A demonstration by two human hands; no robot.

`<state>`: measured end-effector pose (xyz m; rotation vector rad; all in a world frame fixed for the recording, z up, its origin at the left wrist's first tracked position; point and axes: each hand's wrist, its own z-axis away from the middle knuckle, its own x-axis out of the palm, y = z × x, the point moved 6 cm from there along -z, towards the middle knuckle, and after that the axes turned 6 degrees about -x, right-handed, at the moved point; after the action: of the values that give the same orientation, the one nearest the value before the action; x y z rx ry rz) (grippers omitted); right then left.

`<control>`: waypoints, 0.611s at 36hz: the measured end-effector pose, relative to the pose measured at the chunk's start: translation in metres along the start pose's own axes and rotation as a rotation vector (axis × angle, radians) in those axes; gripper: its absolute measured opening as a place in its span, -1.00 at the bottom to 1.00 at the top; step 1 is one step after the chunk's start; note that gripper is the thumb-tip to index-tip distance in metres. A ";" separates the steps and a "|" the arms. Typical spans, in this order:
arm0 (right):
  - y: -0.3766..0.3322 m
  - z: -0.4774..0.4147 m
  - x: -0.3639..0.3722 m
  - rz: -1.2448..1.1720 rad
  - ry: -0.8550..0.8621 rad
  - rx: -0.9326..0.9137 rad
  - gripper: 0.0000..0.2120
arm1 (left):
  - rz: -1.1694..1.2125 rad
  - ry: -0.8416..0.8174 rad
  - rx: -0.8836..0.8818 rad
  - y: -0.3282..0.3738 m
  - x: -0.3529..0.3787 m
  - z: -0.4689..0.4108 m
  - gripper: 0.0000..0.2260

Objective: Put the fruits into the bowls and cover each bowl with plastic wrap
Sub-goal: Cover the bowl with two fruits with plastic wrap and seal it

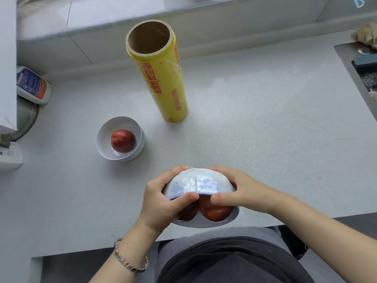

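A blue-patterned white bowl (pixel 195 185) is tilted toward me near the counter's front edge, its mouth facing me with red fruits (pixel 214 212) inside under clear wrap. My left hand (pixel 163 201) grips its left side, thumb across the rim. My right hand (pixel 234 193) grips the right side, thumb on the rim too. A plain white bowl (pixel 102 139) stands uncovered to the left, with one red fruit (pixel 123 140) in it. The yellow plastic wrap roll (pixel 163 78) stands upright behind.
A white bottle (pixel 32 85) lies at the far left beside a white appliance (pixel 10 156). A sink (pixel 365 72) with a sponge is at the right edge. The grey counter (pixel 255 119) ends just below the held bowl.
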<state>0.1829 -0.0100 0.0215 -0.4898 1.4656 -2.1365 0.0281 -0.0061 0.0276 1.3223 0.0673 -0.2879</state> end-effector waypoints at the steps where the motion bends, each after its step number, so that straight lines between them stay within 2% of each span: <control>1: 0.003 0.002 -0.001 -0.050 -0.002 0.000 -0.52 | 0.026 0.014 -0.008 -0.001 0.000 -0.001 -0.55; 4: 0.013 0.009 -0.005 -0.183 0.046 -0.011 -0.43 | 0.122 0.079 -0.027 -0.005 -0.001 -0.005 -0.30; 6: 0.016 0.011 -0.010 -0.254 0.127 -0.034 -0.48 | 0.189 0.094 -0.070 -0.010 0.000 -0.009 -0.22; 9: 0.019 0.011 -0.018 -0.294 0.239 -0.046 -0.54 | 0.197 0.018 -0.169 -0.015 0.007 -0.013 -0.26; 11: 0.020 0.010 -0.023 -0.271 0.280 -0.048 -0.57 | 0.164 -0.058 -0.198 -0.012 0.010 -0.015 -0.40; 14: 0.019 0.009 -0.028 -0.213 0.308 -0.035 -0.57 | -0.023 -0.149 -0.165 -0.003 0.010 -0.022 -0.60; 16: 0.016 0.009 -0.030 -0.169 0.297 -0.027 -0.57 | -0.104 -0.242 -0.173 0.000 0.015 -0.025 -0.61; 18: 0.011 0.008 -0.030 -0.154 0.273 -0.019 -0.66 | -0.125 -0.289 -0.191 -0.001 0.021 -0.028 -0.58; 20: 0.008 0.006 -0.031 -0.145 0.261 -0.001 -0.73 | -0.097 -0.264 -0.194 -0.002 0.024 -0.030 -0.60; 22: 0.005 0.004 -0.031 -0.113 0.247 0.019 -0.70 | -0.050 -0.230 -0.212 -0.003 0.024 -0.030 -0.59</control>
<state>0.2117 0.0035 0.0179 -0.3168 1.5798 -2.3673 0.0541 0.0182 0.0122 1.0718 -0.0615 -0.4612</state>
